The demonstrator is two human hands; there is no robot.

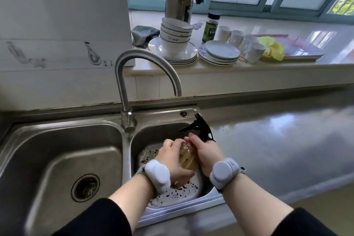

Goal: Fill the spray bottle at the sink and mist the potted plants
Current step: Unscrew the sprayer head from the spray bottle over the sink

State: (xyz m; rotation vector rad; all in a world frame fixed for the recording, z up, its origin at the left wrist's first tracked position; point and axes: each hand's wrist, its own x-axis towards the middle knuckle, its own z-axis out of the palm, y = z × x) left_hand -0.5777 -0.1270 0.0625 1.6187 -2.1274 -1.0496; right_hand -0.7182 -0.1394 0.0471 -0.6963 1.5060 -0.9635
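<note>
An amber see-through spray bottle (188, 157) with a black trigger head (200, 128) is held over the right basin of the steel sink (145, 132). My left hand (175, 161) wraps the bottle's body from the left and below. My right hand (206, 150) grips the neck just under the black head. The curved steel faucet (147, 67) stands behind, its spout ending above and left of the bottle; no water shows. No potted plants are in view.
A speckled white plate (172, 195) lies in the right basin. The left basin has a drain (85, 188). On the ledge behind stand stacked bowls on plates (175, 38), small plates (220, 51), white cups (245, 42), a spice jar (210, 27), a tall steel bottle (179, 4) and a tray (298, 51).
</note>
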